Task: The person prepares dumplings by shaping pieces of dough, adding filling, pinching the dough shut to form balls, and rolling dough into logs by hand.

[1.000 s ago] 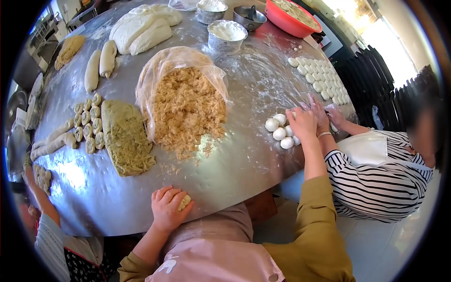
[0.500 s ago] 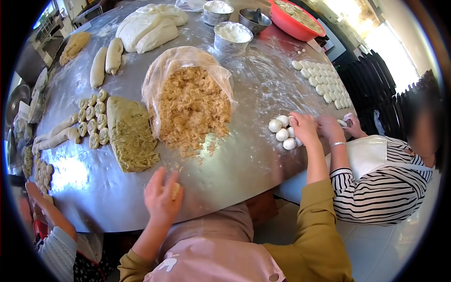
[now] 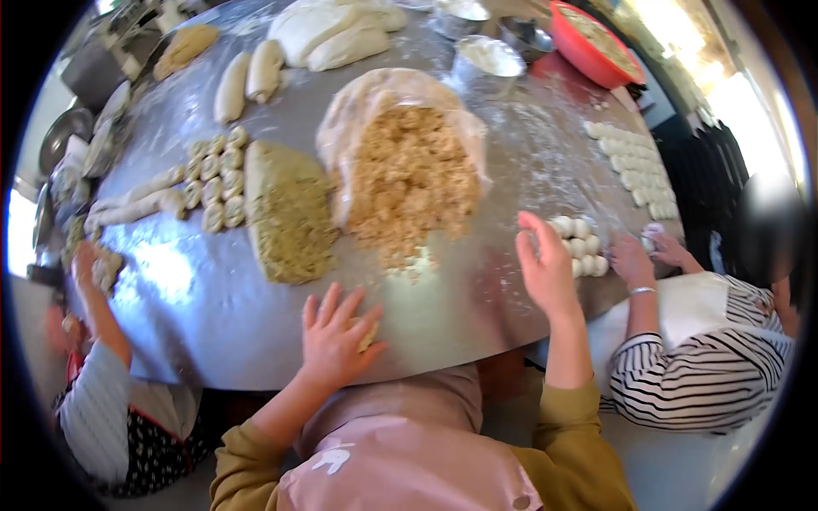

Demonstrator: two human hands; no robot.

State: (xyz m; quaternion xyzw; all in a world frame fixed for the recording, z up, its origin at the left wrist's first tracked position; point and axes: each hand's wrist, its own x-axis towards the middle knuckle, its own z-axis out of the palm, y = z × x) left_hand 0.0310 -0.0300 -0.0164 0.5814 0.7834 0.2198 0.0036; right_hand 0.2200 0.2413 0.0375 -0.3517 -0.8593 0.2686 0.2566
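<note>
Dough piece lies partly beneath the left grip (fingers spread); the right grip, likewise unclosed, is farther, beside white balls.

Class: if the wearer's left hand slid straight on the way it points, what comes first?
The left hand would probably meet the green dough first, at its near edge, though depth is unclear.

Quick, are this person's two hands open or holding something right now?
Left hand: open, spread over a small dough piece.
Right hand: open, nothing visible in it, beside the white balls.
</note>
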